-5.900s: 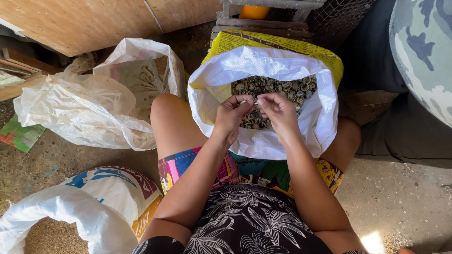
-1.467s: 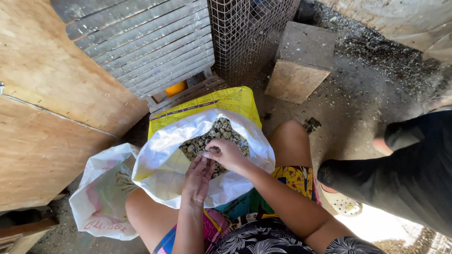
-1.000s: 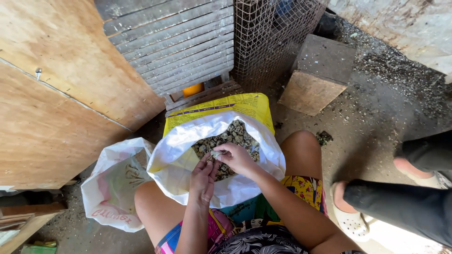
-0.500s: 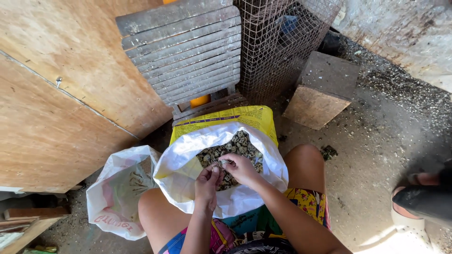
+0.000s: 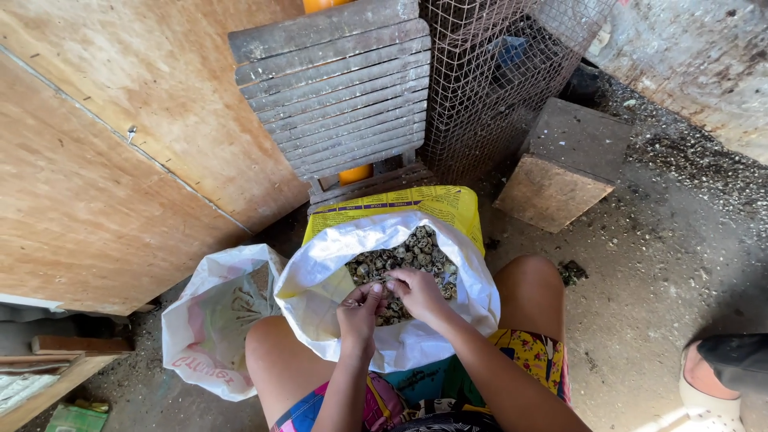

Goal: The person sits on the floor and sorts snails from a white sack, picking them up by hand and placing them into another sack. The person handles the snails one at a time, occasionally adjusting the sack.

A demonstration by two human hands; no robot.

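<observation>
Starting at the far left, plywood boards [image 5: 104, 160] are leaning up and filling that whole side, with scraps of wood [image 5: 56, 360] lying low in the corner. Moving in, a white plastic bag [image 5: 212, 320] is slumping open on the dirt floor, just beside the person's left knee [image 5: 276, 352]. Now the centre of the action: a big white woven sack [image 5: 320, 280] with a yellow printed outside is sitting between the knees, its mouth rolled open and showing a heap of small speckled eggs [image 5: 416, 252]. The left hand [image 5: 360, 308] is hovering over that heap, fingers curled in narrow, pinching something small at the tips, though it is too tiny to tell just what. The right hand [image 5: 416, 290] is meeting it, fingertips touching the same spot, thumb and fingers closed tight on that little piece, right above the eggs. Behind the sack, a stack of grey slatted trays [image 5: 336, 88] is standing against the boards, and next to it a wire mesh cage [image 5: 496, 72]. Further right, a wooden block [image 5: 564, 164] is resting on the gritty ground. At the far right edge, another person's foot in a pale clog [image 5: 708, 388] is poking in, well apart from the sack.
</observation>
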